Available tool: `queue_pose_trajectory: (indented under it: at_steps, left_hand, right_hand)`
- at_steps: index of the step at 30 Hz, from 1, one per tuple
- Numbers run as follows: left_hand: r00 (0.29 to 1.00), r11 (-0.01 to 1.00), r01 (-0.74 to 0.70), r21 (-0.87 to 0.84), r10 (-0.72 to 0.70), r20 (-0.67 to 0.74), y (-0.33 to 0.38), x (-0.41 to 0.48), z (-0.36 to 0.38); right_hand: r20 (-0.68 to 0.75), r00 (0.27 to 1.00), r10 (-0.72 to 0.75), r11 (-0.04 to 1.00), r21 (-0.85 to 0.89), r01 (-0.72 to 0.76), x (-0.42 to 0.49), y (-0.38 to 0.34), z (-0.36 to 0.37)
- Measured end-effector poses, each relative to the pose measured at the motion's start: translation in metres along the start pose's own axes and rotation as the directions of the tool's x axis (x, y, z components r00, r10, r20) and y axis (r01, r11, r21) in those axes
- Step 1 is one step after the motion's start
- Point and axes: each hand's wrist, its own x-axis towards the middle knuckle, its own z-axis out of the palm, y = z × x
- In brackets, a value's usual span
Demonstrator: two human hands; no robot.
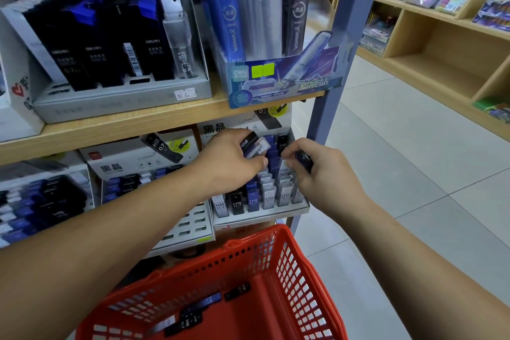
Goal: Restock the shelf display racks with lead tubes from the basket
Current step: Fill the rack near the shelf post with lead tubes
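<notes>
Over the lower-shelf rack [262, 212], several lead tubes [255, 145] are gripped, fanned, in the left hand [229, 163], and one dark tube [303, 159] is pinched in the right hand [323, 174]. The loose bundle could be dropped, or a colour column mismatched. More lie in the basket [278, 254]. "HB 0.7" is printed throughout.
</notes>
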Motion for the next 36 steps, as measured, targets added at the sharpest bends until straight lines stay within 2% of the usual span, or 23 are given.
queue_pose_trajectory:
  at_steps: [3, 7, 9, 14, 17, 21, 23, 26, 30, 32, 36]
  left_hand:
    - [1.000, 1.000, -0.001, -0.003, 0.001, -0.001, 0.001, -0.001, 0.001]
    - [1.000, 1.000, 0.001, 0.023, -0.001, 0.002, 0.004, -0.001, 0.001]
    - [1.000, 1.000, 0.002, 0.022, -0.002, 0.003, 0.004, -0.001, 0.001]
    - [0.999, 0.999, 0.041, -0.030, -0.041, 0.008, 0.006, -0.001, -0.005]
    - [0.989, 0.965, 0.140, -0.224, -0.124, 0.086, 0.010, -0.007, -0.011]
    - [0.981, 0.907, 0.177, -0.382, -0.134, 0.138, 0.017, -0.020, -0.015]
    - [0.981, 0.901, 0.176, -0.397, -0.129, 0.142, 0.020, -0.025, -0.016]
    - [0.982, 0.891, 0.176, -0.419, -0.131, 0.134, 0.022, -0.030, -0.019]
    - [0.979, 0.875, 0.202, -0.441, -0.182, 0.088, 0.017, -0.031, -0.026]
    - [0.984, 0.893, 0.174, -0.415, -0.148, 0.094, 0.018, -0.033, -0.027]
    - [0.988, 0.930, 0.114, -0.350, -0.069, 0.140, 0.024, -0.037, -0.027]
  right_hand:
    - [0.018, 1.000, 0.008, 0.999, -0.045, -0.007, 0.000, -0.003, 0.000]
    - [0.126, 0.991, 0.052, 0.995, -0.092, -0.041, 0.005, -0.009, -0.004]
    - [0.115, 0.990, 0.084, 0.995, -0.067, -0.076, 0.004, -0.009, -0.004]
    - [0.009, 0.986, 0.167, 0.976, 0.140, -0.167, 0.003, -0.007, -0.006]
    - [-0.048, 0.979, 0.197, 0.935, 0.311, -0.173, 0.006, -0.016, -0.011]
    - [0.099, 0.969, 0.228, 0.770, 0.591, -0.241, 0.001, -0.034, -0.021]
    - [0.145, 0.958, 0.246, 0.738, 0.613, -0.283, 0.000, -0.035, -0.022]
    - [0.130, 0.937, 0.325, 0.709, 0.621, -0.333, -0.002, -0.035, -0.023]
    - [0.119, 0.897, 0.426, 0.618, 0.685, -0.385, -0.006, -0.037, -0.031]
    - [0.131, 0.890, 0.436, 0.582, 0.713, -0.390, -0.007, -0.040, -0.034]
    - [0.139, 0.900, 0.412, 0.573, 0.729, -0.375, -0.007, -0.044, -0.035]
